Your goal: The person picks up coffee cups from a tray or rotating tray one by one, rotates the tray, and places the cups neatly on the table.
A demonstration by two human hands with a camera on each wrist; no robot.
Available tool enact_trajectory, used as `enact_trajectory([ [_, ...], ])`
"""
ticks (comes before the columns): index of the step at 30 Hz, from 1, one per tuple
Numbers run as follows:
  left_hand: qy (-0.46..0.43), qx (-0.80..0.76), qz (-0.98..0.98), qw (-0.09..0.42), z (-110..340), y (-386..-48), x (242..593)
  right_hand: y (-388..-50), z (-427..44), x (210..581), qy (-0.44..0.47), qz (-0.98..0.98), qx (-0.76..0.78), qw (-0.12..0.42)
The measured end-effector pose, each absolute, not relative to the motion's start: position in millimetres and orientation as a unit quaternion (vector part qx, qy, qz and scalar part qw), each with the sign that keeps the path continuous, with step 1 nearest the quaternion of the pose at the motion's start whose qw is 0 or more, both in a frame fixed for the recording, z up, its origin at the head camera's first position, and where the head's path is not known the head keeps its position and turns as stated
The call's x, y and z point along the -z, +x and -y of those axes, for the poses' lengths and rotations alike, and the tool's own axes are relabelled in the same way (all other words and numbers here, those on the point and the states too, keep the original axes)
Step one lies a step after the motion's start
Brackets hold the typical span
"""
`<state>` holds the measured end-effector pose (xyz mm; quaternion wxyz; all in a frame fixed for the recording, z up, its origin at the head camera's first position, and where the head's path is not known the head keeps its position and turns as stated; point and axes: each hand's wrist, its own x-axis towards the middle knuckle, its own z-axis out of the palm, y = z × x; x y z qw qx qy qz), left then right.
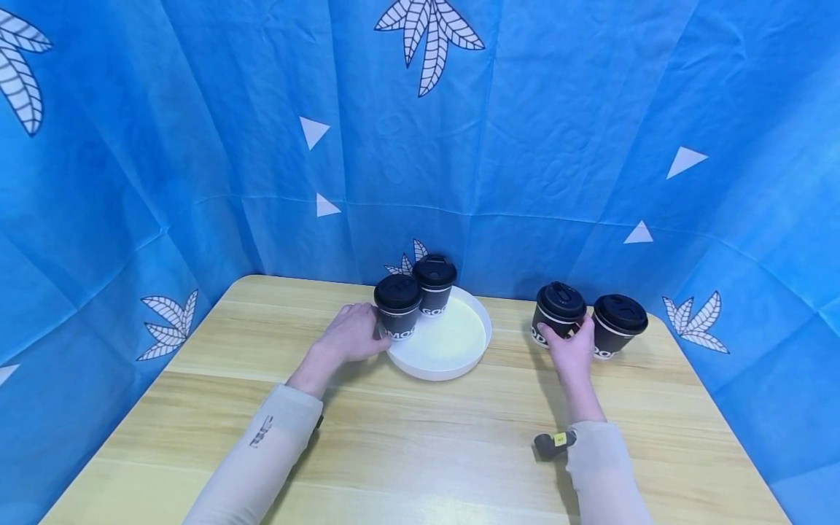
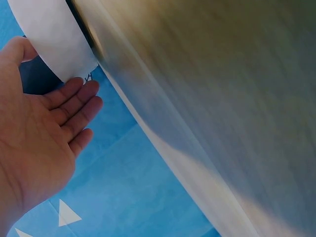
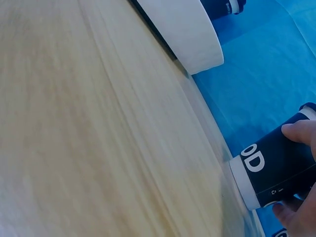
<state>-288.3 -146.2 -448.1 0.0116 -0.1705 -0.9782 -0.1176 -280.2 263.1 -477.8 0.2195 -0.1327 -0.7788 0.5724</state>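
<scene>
A round white tray [image 1: 453,355] carries two black paper coffee cups with lids: a front one [image 1: 398,310] at its left rim and a rear one [image 1: 434,281]. My left hand [image 1: 354,332] is beside the front cup and the tray's left rim. In the left wrist view its fingers [image 2: 81,116] are nearly straight, and contact with the cup is unclear. My right hand [image 1: 574,350] grips a lidded coffee cup [image 3: 276,158] between thumb and fingers, right of the tray. Close to its right stands another lidded coffee cup [image 1: 617,328].
The wooden table [image 1: 420,452] extends in front of the tray and cups. A blue patterned curtain [image 1: 525,146] hangs behind the table and along both sides. A small dark device with a yellow label [image 1: 558,441] is at the right wrist.
</scene>
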Motion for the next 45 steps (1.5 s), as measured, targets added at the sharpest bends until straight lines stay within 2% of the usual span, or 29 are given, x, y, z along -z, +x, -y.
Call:
enact_trajectory([
  [11,-0.168,0.115,0.979,0.007,147.9,-288.4,451.9,-267.4,-263.1,474.7,-0.161,0.774,-0.581,0.194],
  [16,-0.169,0.115,0.979,0.009,148.4,-290.7,450.8,-257.9,-261.4,471.4,-0.17,0.774,-0.573,0.209],
  [23,-0.169,0.114,0.979,0.012,147.2,-290.0,447.0,-248.7,-252.5,463.5,-0.177,0.737,-0.598,0.262],
  [28,-0.171,0.113,0.979,0.014,146.3,-288.5,447.4,-242.7,-241.1,455.3,-0.181,0.7,-0.608,0.328],
  [31,-0.173,0.116,0.978,0.014,145.9,-288.4,448.0,-239.6,-231.3,447.7,-0.163,0.682,-0.609,0.37],
  [34,-0.174,0.117,0.978,0.013,146.0,-288.5,447.8,-237.6,-219.0,440.0,-0.131,0.676,-0.614,0.386],
  [39,-0.175,0.117,0.977,0.013,146.4,-288.6,447.5,-238.0,-198.1,432.3,-0.08,0.688,-0.629,0.354],
  [45,-0.174,0.121,0.977,0.013,146.4,-289.6,447.2,-243.3,-177.6,431.4,-0.062,0.749,-0.605,0.264],
])
